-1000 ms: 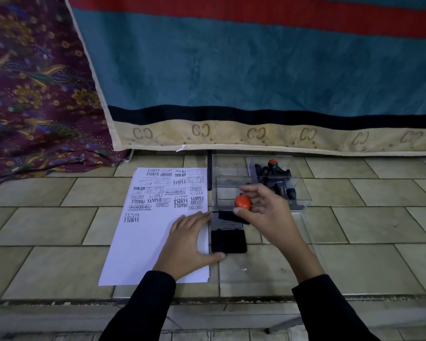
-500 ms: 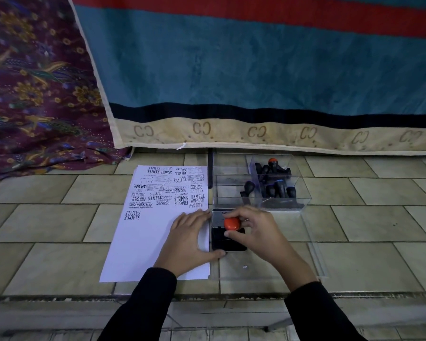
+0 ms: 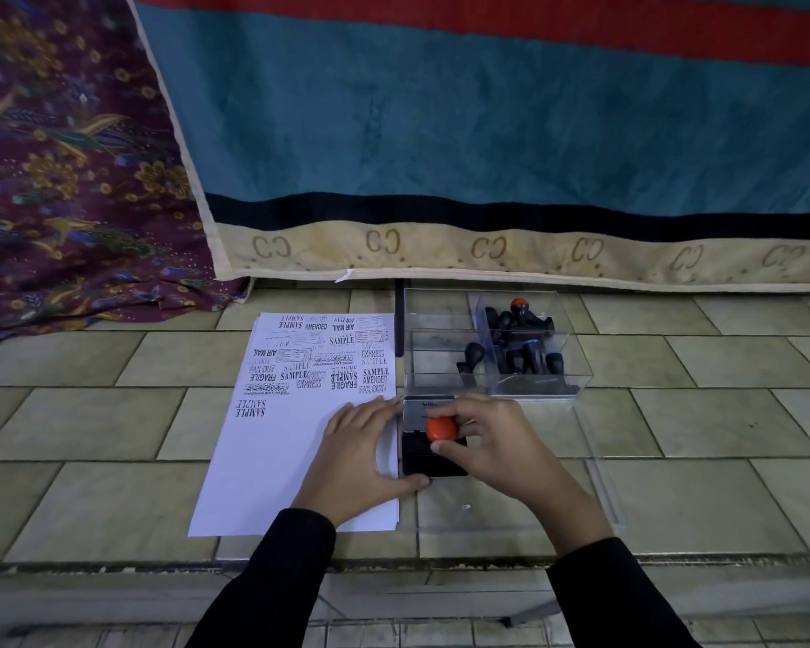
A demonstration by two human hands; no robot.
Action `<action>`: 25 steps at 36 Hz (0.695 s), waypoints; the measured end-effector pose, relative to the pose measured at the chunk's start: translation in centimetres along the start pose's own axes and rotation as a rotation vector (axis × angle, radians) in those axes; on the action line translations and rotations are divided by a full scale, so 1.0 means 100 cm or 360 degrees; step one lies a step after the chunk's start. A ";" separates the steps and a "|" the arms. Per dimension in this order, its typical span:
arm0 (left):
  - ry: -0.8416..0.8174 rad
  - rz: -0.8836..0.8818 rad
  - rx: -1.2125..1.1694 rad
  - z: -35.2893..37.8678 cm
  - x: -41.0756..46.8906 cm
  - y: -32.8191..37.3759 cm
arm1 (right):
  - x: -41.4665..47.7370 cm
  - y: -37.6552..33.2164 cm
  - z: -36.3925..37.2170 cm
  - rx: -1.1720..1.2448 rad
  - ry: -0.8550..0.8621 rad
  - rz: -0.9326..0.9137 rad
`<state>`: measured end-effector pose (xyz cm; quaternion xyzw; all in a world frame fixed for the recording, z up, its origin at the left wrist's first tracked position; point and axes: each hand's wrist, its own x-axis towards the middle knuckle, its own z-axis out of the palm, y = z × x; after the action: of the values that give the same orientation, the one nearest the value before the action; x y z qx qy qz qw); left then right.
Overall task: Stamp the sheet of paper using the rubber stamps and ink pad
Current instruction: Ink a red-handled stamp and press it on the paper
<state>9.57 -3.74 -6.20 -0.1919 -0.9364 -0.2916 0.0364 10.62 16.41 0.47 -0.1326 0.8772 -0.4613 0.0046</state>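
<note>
A white sheet of paper point(image 3: 277, 460) lies on the tiled floor, its far half covered in black stamped words. Right of it sits an open black ink pad point(image 3: 419, 460) with its lid hinged back. My right hand point(image 3: 492, 441) grips a rubber stamp with an orange knob point(image 3: 441, 427) and holds it down on the pad. My left hand point(image 3: 361, 460) lies flat on the paper's right edge, fingers spread, thumb touching the pad's near corner.
A clear plastic box point(image 3: 567, 381) behind the pad holds several more dark-handled stamps. A clear lid point(image 3: 599, 488) lies under and to the right of the pad. A teal and red cloth point(image 3: 487, 133) hangs behind; patterned fabric point(image 3: 66, 180) at left.
My right hand brought the orange-knobbed stamp down from in front of the box onto the ink pad. The left hand has stayed on the paper.
</note>
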 end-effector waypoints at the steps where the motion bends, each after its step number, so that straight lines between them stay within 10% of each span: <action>1: -0.0007 -0.0004 0.0001 0.000 0.000 0.000 | 0.001 -0.001 0.000 -0.0007 -0.0010 0.0013; 25: -0.0085 -0.0071 -0.0219 -0.005 0.002 -0.003 | 0.000 -0.009 -0.001 0.0004 -0.0025 0.0090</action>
<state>9.23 -4.15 -5.88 -0.1806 -0.9188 -0.3510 -0.0084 10.85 16.04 1.29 -0.1115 0.8800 -0.4611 0.0247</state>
